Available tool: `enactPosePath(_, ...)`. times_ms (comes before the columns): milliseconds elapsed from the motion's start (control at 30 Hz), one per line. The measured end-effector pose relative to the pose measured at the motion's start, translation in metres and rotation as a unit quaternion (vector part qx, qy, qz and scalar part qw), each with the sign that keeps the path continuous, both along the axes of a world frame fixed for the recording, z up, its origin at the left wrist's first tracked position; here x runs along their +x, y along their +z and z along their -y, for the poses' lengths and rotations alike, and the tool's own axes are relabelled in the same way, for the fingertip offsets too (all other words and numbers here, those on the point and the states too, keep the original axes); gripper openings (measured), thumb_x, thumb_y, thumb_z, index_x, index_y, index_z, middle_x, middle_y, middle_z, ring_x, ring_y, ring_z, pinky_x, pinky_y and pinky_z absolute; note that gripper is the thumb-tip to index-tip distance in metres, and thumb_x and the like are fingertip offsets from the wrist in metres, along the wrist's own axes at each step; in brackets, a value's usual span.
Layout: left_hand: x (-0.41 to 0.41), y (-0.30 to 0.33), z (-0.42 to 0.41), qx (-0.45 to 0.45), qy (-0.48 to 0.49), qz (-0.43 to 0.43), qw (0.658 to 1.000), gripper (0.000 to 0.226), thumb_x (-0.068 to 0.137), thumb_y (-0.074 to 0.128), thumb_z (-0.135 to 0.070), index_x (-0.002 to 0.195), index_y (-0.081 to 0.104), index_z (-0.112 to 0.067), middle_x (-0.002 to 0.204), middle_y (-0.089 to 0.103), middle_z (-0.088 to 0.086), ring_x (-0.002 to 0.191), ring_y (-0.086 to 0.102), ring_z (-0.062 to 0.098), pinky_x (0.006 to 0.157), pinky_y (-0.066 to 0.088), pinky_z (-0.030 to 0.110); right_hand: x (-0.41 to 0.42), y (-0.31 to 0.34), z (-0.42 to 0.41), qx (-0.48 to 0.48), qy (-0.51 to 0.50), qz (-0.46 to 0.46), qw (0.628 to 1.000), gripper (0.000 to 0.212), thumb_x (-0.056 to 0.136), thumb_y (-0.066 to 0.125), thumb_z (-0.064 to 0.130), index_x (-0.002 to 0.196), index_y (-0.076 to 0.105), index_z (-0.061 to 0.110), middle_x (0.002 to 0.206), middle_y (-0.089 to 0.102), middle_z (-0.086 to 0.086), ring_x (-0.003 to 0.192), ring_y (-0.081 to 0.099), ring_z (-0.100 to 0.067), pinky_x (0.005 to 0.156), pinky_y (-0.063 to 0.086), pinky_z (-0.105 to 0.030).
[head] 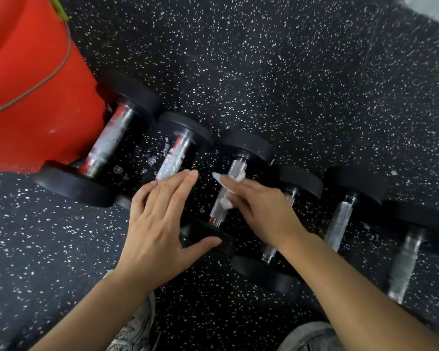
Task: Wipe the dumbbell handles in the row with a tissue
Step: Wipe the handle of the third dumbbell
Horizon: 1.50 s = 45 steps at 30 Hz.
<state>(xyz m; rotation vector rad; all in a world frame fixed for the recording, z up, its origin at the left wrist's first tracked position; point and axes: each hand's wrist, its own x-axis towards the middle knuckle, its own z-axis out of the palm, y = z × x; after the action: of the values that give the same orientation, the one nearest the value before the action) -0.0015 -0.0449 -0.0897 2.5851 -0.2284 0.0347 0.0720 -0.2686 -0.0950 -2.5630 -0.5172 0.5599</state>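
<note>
Several black dumbbells with knurled chrome handles lie in a row on the speckled floor. My right hand [259, 211] presses a crumpled white tissue [235, 177] against the handle of the third dumbbell [219, 206] from the left. My left hand [162, 224] rests flat with fingers spread on the near end of the second dumbbell [174, 158], its thumb on the third dumbbell's near weight [208, 234]. The largest dumbbell [109, 140] lies at the far left. The fourth handle is mostly hidden behind my right hand.
A big red object [31, 84] with a cord across it stands at the left, touching the largest dumbbell. Two more dumbbells [340, 221] lie to the right. My shoe [134, 330] and knee [312, 338] show at the bottom. Black speckled rubber floor [289, 72] stretches beyond the row.
</note>
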Motion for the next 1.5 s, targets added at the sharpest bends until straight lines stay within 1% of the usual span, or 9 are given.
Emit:
enactPosePath(200, 0.000, 0.000, 0.000, -0.009, 0.002, -0.002, 1.000, 0.107, 0.081, 0.063, -0.077, 0.161, 0.029, -0.014, 0.160, 0.042, 0.001, 0.146, 0.044, 0.019, 0.125, 0.016, 0.037, -0.007, 0.012, 0.004, -0.007, 0.151, -0.016, 0.988, 0.042, 0.104, 0.045, 0.045, 0.146, 0.049, 0.040, 0.120, 0.070, 0.015, 0.097, 0.070, -0.011, 0.081, 0.059, -0.034)
enactPosePath(333, 0.001, 0.000, 0.000, -0.011, -0.001, 0.001, 1.000, 0.108, 0.080, 0.068, -0.076, 0.161, 0.030, -0.013, 0.160, 0.043, 0.002, 0.146, 0.044, 0.019, 0.124, 0.021, 0.041, -0.005, 0.015, 0.010, 0.010, 0.003, 0.121, 0.993, 0.042, 0.096, 0.062, 0.037, 0.135, 0.057, 0.023, 0.098, 0.075, 0.009, 0.072, 0.065, -0.005, 0.064, 0.037, -0.002)
enactPosePath(433, 0.001, 0.001, -0.001, -0.009, -0.003, -0.001, 1.000, 0.108, 0.080, 0.068, -0.075, 0.160, 0.030, -0.013, 0.160, 0.043, 0.002, 0.146, 0.044, 0.019, 0.124, 0.021, 0.041, 0.000, 0.007, 0.007, 0.009, -0.055, 0.137, 0.989, 0.036, 0.091, 0.061, 0.042, 0.119, 0.063, 0.020, 0.102, 0.072, 0.007, 0.082, 0.067, -0.010, 0.068, 0.045, -0.016)
enactPosePath(533, 0.000, 0.000, -0.001, -0.008, -0.003, -0.001, 1.000, 0.107, 0.081, 0.067, -0.075, 0.160, 0.030, -0.014, 0.160, 0.043, 0.001, 0.146, 0.044, 0.019, 0.124, 0.022, 0.042, -0.002, 0.001, 0.000, 0.056, -0.046, 0.070, 0.995, 0.038, 0.096, 0.061, 0.045, 0.128, 0.065, 0.025, 0.112, 0.063, 0.012, 0.096, 0.066, -0.010, 0.083, 0.056, -0.029)
enactPosePath(667, 0.001, 0.000, -0.001, -0.008, -0.002, 0.001, 1.000, 0.106, 0.081, 0.066, -0.076, 0.160, 0.030, -0.014, 0.160, 0.043, 0.001, 0.146, 0.044, 0.018, 0.124, 0.022, 0.040, -0.005, 0.000, -0.002, 0.058, -0.039, 0.022, 0.997, 0.045, 0.105, 0.037, 0.051, 0.145, 0.050, 0.038, 0.105, 0.051, 0.017, 0.083, 0.058, -0.005, 0.073, 0.051, -0.023)
enactPosePath(800, 0.001, 0.000, 0.000, -0.003, -0.001, 0.001, 1.000, 0.108, 0.080, 0.067, -0.076, 0.160, 0.030, -0.014, 0.161, 0.043, 0.002, 0.146, 0.044, 0.019, 0.123, 0.022, 0.041, -0.007, -0.003, -0.001, -0.024, -0.029, 0.014, 0.999, 0.046, 0.105, 0.030, 0.053, 0.152, 0.030, 0.051, 0.098, 0.059, 0.012, 0.081, 0.060, -0.011, 0.071, 0.055, -0.035)
enactPosePath(1033, 0.001, 0.000, 0.000, -0.009, 0.002, -0.001, 1.000, 0.107, 0.081, 0.064, -0.077, 0.160, 0.030, -0.014, 0.161, 0.042, 0.001, 0.146, 0.044, 0.018, 0.124, 0.016, 0.036, -0.012, 0.012, 0.005, 0.009, 0.156, -0.044, 0.987, 0.045, 0.102, 0.037, 0.046, 0.147, 0.044, 0.047, 0.115, 0.069, 0.011, 0.097, 0.066, -0.007, 0.085, 0.056, -0.031)
enactPosePath(1233, 0.001, 0.000, 0.000, -0.007, -0.001, 0.001, 1.000, 0.107, 0.081, 0.066, -0.076, 0.160, 0.030, -0.014, 0.159, 0.044, 0.002, 0.145, 0.045, 0.019, 0.124, 0.019, 0.038, 0.019, 0.006, 0.003, -0.018, -0.050, 0.098, 0.994, 0.041, 0.108, 0.041, 0.039, 0.149, 0.046, 0.036, 0.102, 0.067, 0.007, 0.076, 0.066, -0.017, 0.066, 0.055, -0.036)
enactPosePath(1500, 0.001, 0.000, -0.001, -0.007, -0.001, -0.007, 1.000, 0.107, 0.082, 0.064, -0.078, 0.161, 0.030, -0.014, 0.159, 0.043, 0.002, 0.145, 0.045, 0.020, 0.124, 0.019, 0.038, -0.008, 0.009, 0.000, -0.041, 0.107, 0.018, 0.993, 0.044, 0.107, 0.037, 0.045, 0.150, 0.036, 0.048, 0.115, 0.068, 0.012, 0.089, 0.070, -0.016, 0.075, 0.058, -0.037)
